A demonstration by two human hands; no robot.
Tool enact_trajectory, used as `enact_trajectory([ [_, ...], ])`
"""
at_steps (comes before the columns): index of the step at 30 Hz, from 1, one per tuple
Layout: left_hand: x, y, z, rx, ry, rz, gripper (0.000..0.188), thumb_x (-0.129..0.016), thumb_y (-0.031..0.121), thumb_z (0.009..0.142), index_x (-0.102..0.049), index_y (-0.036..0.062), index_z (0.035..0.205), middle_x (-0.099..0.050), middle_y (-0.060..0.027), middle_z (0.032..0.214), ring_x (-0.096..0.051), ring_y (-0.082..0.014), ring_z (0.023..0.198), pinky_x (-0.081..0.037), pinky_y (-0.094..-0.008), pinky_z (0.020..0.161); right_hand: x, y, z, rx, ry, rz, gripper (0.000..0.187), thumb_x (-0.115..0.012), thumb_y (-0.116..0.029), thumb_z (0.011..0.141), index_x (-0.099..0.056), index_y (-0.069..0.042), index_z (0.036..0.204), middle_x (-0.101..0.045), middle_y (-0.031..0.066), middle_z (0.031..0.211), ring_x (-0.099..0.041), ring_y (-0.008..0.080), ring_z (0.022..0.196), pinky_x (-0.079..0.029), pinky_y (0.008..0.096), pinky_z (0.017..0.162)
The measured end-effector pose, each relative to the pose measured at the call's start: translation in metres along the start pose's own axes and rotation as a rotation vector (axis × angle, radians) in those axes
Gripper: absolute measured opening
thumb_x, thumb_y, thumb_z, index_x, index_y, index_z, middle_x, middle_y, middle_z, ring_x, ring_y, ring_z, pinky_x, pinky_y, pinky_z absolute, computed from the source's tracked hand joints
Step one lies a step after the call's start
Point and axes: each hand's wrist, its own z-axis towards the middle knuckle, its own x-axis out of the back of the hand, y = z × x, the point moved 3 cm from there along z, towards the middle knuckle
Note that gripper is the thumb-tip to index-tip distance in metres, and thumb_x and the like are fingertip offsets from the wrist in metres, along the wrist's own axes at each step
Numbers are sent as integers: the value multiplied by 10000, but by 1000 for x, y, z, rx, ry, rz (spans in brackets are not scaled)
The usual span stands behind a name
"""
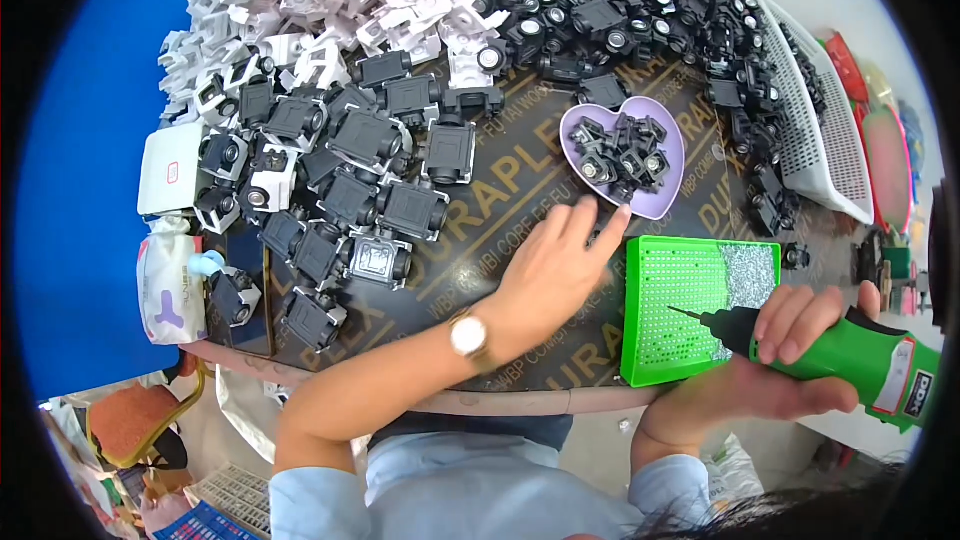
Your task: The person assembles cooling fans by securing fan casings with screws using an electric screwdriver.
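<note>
My left hand (560, 275) reaches across the dark board, fingers spread and flat, its fingertips near the lower edge of a lilac heart-shaped dish (668, 198) that holds several small black parts. It holds nothing; a watch sits on that wrist. My right hand (800, 340) grips a green electric screwdriver (860, 360), whose bit tip points left over a green perforated tray (680, 310). A patch of small silvery screws (748, 275) lies in the tray's upper right corner.
Assembled black housings (360, 190) crowd the board's left half. White plastic parts (330, 0) and black parts (620, 10) are heaped at the back. A white basket (820, 130) stands at the right. A white box (170, 170) and a tissue pack (170, 290) lie at the left edge.
</note>
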Motion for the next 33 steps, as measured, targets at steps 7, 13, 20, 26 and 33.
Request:
enact_trajectory([
  [7, 43, -1, -49, 624, -127, -1422, 359, -429, 239, 977, -523, -18, 1210, -618, -137, 1104, -629, -129, 835, -530, -253, 754, 2, -6, 0, 52, 70, -109, 827, -548, -604, 812, -342, 68, 1249, -368, -22, 608, -329, 59, 465, -289, 195, 444],
  [13, 93, -21, -117, 753, 228, -1907, 326, -454, 250, 965, -537, 0, 1157, -618, -147, 1074, -614, -142, 828, -504, -221, 723, 21, 6, 13, -71, -250, 128, 844, -597, -526, 824, -295, 107, 1295, -423, 16, 612, -367, 102, 457, -318, 222, 429],
  [20, 231, -47, -317, 82, 1457, -1552, 366, -581, 294, 899, -497, -23, 1060, -512, -52, 856, -462, -89, 717, -430, -178, 576, 22, 113, -1, -82, -377, 651, 772, -604, -504, 823, -324, 84, 1238, -450, 32, 639, -399, 118, 485, -344, 237, 456],
  [26, 289, -18, -761, 690, 2188, -27, 336, -515, 377, 924, -572, 59, 1017, -595, -60, 879, -552, -206, 654, -487, -335, 582, 69, 148, 14, -26, -412, 862, 701, -611, -483, 823, -353, 62, 1181, -477, 48, 666, -431, 134, 512, -369, 252, 484],
  [33, 233, -33, -653, 1640, 2765, 514, 755, -507, 594, 820, -596, -137, 984, -660, -188, 931, -656, -315, 824, -540, -372, 732, 131, 94, 25, 128, -547, 784, 619, -619, -458, 822, -386, 35, 1115, -509, 67, 698, -468, 153, 545, -399, 269, 516],
])
